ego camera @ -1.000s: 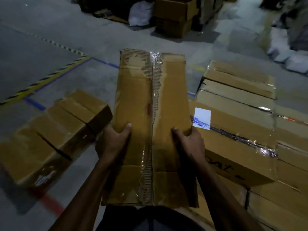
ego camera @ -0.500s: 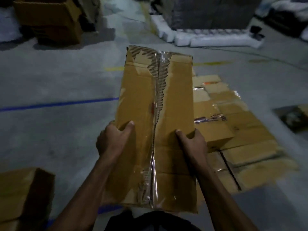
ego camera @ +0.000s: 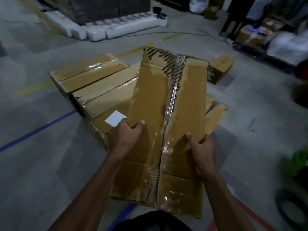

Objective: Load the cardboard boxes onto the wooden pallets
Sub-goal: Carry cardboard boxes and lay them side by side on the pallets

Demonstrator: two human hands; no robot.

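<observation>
Box (ego camera: 160, 124) edges in both hands

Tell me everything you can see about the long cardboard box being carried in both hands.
The carried box is long, narrow, brown cardboard, held lengthwise pointing away from the person, above a layer of stacked boxes. Clear glossy tape runs down its centre seam, and beside it the outer paper is torn off, baring corrugated ribs, most at the far end. The left hand grips its left edge, thumb on top; the right hand grips the right edge likewise.
</observation>
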